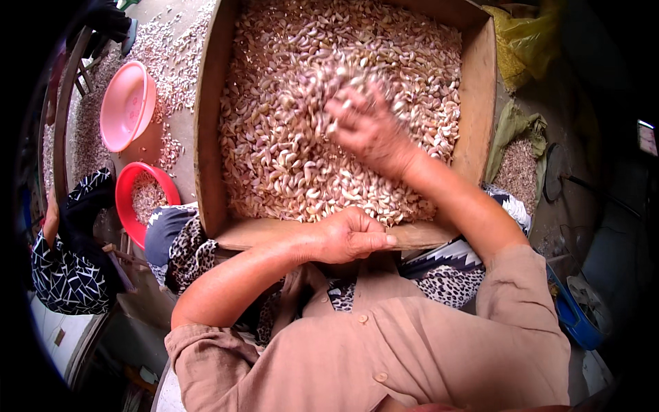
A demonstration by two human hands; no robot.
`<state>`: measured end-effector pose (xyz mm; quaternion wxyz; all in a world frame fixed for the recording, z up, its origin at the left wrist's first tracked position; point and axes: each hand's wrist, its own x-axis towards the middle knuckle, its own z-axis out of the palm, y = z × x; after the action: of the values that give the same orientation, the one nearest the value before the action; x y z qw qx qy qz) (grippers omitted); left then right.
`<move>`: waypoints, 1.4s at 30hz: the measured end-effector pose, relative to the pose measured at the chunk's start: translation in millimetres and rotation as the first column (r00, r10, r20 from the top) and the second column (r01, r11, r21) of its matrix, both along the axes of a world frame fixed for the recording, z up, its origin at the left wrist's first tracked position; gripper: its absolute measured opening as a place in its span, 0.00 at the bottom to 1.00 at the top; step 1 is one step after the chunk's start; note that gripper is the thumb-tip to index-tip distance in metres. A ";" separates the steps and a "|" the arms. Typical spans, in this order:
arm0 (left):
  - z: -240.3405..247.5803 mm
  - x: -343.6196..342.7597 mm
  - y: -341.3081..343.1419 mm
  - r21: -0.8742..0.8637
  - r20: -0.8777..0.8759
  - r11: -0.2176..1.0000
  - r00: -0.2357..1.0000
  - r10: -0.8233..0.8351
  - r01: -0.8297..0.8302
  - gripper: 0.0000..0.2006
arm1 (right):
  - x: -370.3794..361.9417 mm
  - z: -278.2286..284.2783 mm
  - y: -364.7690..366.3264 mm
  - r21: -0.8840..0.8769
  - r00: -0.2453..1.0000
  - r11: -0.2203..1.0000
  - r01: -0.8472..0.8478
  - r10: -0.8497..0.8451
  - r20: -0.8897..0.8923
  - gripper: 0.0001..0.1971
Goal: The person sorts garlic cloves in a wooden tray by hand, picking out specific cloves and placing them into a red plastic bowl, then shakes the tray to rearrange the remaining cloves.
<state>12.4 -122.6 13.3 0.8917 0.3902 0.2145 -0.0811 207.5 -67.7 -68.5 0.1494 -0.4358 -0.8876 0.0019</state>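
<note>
A deep wooden tray [480,103] in front of me holds a thick layer of garlic cloves [274,161] with pinkish, papery skins. On its near edge, my left hand [350,235] is closed over the wood, thumb along the top and fingers hidden beneath. Among the cloves near the tray's middle is my right hand [371,130], its fingers bent, apart and blurred by motion. Cloves just beyond those fingertips are smeared too. The tray's near side rests about my lap.
Left of the tray stand a pink basin [128,106] and a red basin [171,180] with cloves in it. Loose cloves [171,41] cover the floor beyond. A person in a patterned sleeve [72,281] sits at far left. Sacks, one yellow [522,41], stand at right.
</note>
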 end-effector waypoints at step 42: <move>-12.9 -2.1 4.4 -0.041 -0.082 0.998 0.996 0.044 -0.047 0.26 | 8.8 21.5 -8.7 -0.364 0.997 0.928 0.080 -0.077 0.025 0.04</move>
<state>10.4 -118.2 0.4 0.8921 0.3624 0.2574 -0.0812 216.3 -76.4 -47.0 0.0615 -0.4910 -0.8544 0.1582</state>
